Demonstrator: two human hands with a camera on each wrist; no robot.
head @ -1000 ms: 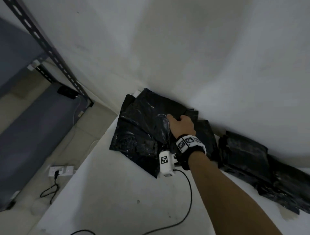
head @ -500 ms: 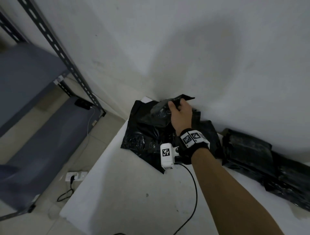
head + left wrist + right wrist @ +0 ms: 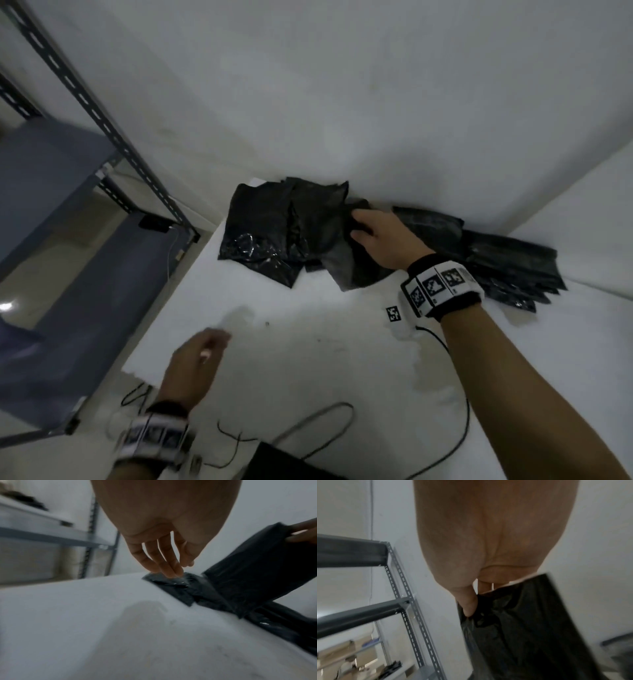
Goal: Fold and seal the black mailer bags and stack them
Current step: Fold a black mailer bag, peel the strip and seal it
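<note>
Reaching in from the left, the left hand (image 3: 197, 359) hangs loose-fingered and empty above the table (image 3: 308, 359). Right of it the bag (image 3: 339, 253) hangs pinched in the right hand (image 3: 380, 236), lifted off the pile (image 3: 270, 236). Slick film could slip or drag neighbouring bags along.

White table (image 3: 342, 377) against a wall, loose heap of black mailer bags (image 3: 270, 233) at its far edge, flatter pile (image 3: 507, 263) to the right, black cable (image 3: 459, 394), faint stains, possibly damp
</note>
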